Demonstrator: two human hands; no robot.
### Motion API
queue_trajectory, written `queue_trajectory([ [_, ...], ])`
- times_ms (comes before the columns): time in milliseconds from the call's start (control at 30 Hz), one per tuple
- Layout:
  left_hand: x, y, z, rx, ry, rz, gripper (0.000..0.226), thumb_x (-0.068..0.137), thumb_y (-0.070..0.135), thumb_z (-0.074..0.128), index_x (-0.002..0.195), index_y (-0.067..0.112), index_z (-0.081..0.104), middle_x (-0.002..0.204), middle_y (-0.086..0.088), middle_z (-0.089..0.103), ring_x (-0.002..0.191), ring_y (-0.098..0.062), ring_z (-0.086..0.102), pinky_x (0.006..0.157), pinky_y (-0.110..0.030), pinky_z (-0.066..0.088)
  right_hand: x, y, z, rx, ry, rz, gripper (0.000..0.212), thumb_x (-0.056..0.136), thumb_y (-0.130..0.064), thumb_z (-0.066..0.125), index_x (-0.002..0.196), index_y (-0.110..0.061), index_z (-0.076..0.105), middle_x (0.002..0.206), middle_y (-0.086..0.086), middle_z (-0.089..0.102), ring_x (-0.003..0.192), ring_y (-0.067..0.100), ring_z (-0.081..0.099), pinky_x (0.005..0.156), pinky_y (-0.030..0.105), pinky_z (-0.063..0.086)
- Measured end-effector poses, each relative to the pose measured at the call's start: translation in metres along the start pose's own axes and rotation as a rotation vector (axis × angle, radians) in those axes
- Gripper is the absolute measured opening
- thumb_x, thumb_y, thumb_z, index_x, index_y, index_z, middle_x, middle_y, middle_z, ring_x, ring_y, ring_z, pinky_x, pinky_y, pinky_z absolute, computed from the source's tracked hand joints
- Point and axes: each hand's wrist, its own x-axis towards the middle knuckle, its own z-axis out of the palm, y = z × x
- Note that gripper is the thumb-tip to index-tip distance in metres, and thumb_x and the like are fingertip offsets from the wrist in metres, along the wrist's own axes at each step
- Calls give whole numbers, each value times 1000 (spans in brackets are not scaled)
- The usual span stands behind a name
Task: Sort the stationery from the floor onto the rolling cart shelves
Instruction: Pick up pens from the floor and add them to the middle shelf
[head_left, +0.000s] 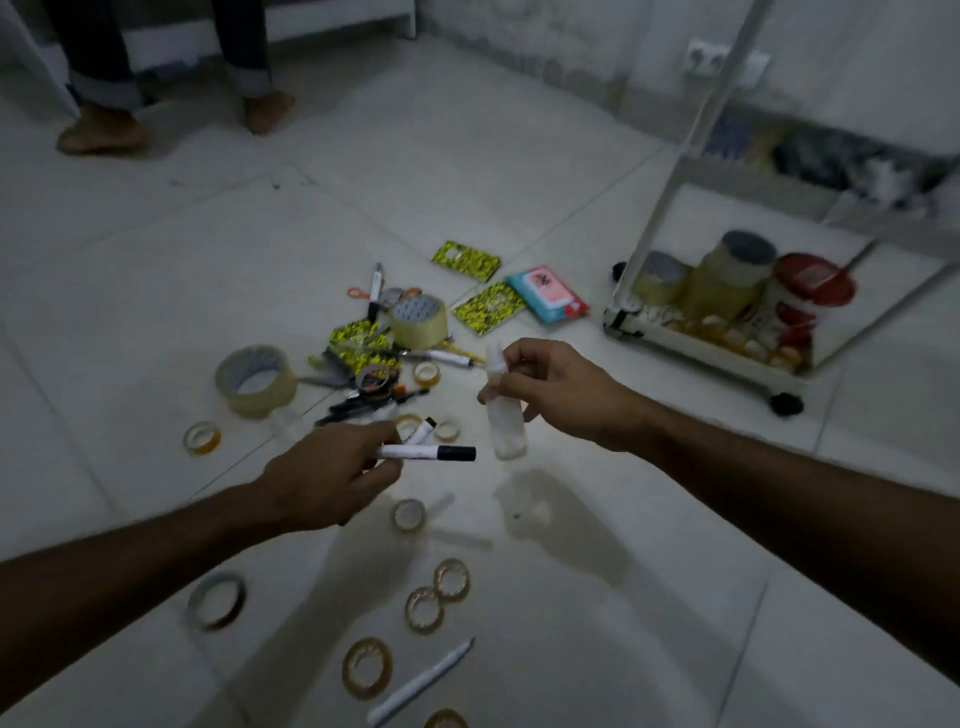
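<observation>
Here, the left hand (332, 475) grips 2 white markers with black caps (426, 452), while the right hand (553, 387) pinches a clear plastic bottle (503, 421). Beyond the right hand stands the white rolling cart (701, 345); tape rolls (418, 319) lie scattered on the floor around both.

Both hands, left (332, 475) and right (556, 389), reach forward, fingers pinched.

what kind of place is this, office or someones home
Probably a room in a home, though I can't be certain: a white tiled floor, wall sockets low on the wall, a bare-footed person standing nearby, and a white rolling cart.
</observation>
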Motion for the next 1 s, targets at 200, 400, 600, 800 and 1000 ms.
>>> queue_trajectory([
  [200, 97, 86, -59, -124, 129, 164, 29, 89, 47, 43, 80, 21, 50, 61, -2, 58, 56, -15, 57, 56, -43, 46, -27, -50, -117, -121, 223, -66, 19, 94, -26, 68, 99, -8, 63, 96, 5, 77, 89, 20, 71, 74, 44, 57],
  [400, 164, 189, -122, -224, 191, 315, 34, 88, 44, 46, 75, 13, 47, 62, -5, 52, 50, -13, 46, 51, -32, 33, -65, -95, -205, -156, 488, -181, 18, 95, -31, 65, 95, -14, 63, 90, 12, 66, 75, 24, 64, 69, 40, 55],
  [600, 218, 262, -147, -193, 206, 412, 33, 99, 39, 52, 78, 13, 54, 65, -3, 58, 53, -15, 50, 52, -32, 36, -87, -112, -291, -247, 797, -211, 14, 96, -31, 64, 100, -17, 65, 91, 8, 69, 74, 19, 68, 65, 39, 59],
  [800, 262, 322, -169, -260, 297, 472, 29, 102, 31, 51, 80, 12, 54, 66, -1, 55, 52, -11, 45, 50, -26, 33, -112, -144, -356, -323, 995, -315, 22, 97, -33, 61, 102, -13, 66, 94, 12, 68, 82, 27, 68, 71, 48, 60],
  [1000, 314, 381, -216, -272, 384, 513, 26, 102, 30, 50, 86, 11, 58, 67, -2, 53, 55, -15, 47, 52, -30, 31, -109, -209, -430, -346, 1164, -383, 25, 95, -38, 61, 103, -15, 67, 93, 0, 68, 85, 19, 67, 69, 36, 59],
])
